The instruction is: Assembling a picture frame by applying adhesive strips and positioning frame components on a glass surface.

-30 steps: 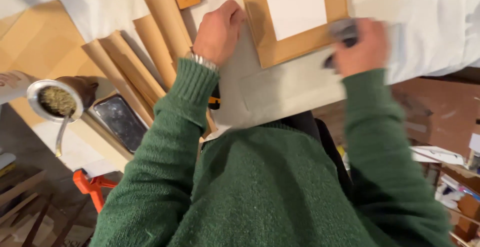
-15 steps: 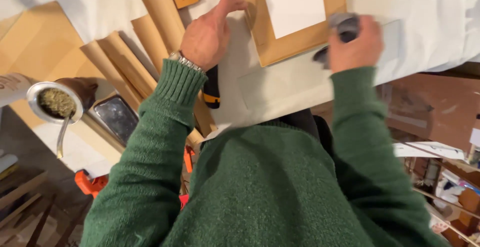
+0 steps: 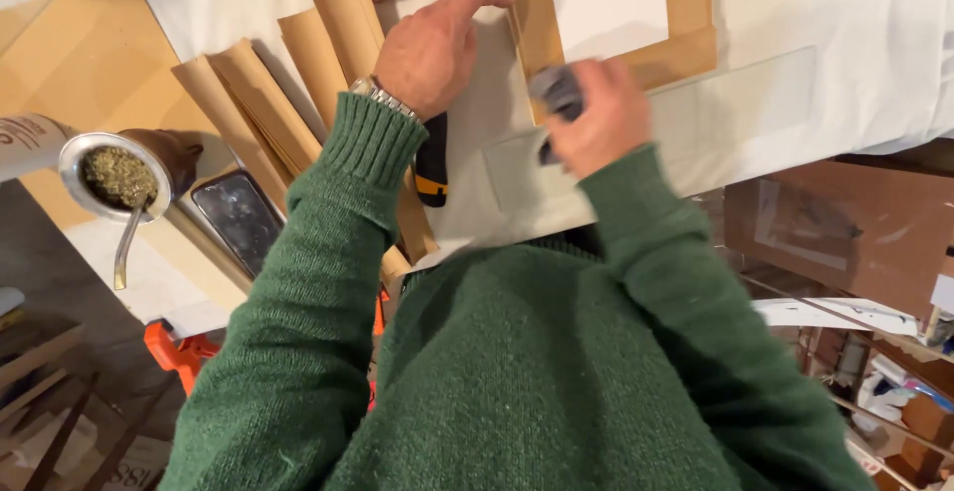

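Note:
A clear glass pane [image 3: 735, 118] lies on the white-covered table, over the lower edge of a wooden picture frame [image 3: 686, 49]. My left hand [image 3: 437, 49] rests flat on the pane's left end, fingertips touching the frame's left rail. My right hand [image 3: 591, 118] is closed around a dark grey cloth [image 3: 556, 93] and presses it on the glass just below the frame. Both arms wear green knitted sleeves, and a metal watch sits on the left wrist.
Several wooden moulding strips [image 3: 298, 64] lie at the left. A black and yellow tool handle [image 3: 430, 168] pokes out under my left wrist. A metal cup of green herb with a straw [image 3: 114, 178], a dark phone [image 3: 237, 221] and an orange clamp [image 3: 179, 352] sit at lower left.
My right hand has slid the cloth leftwards across the glass, from the right part to near the frame's lower left corner. The left hand stays on the pane's left end.

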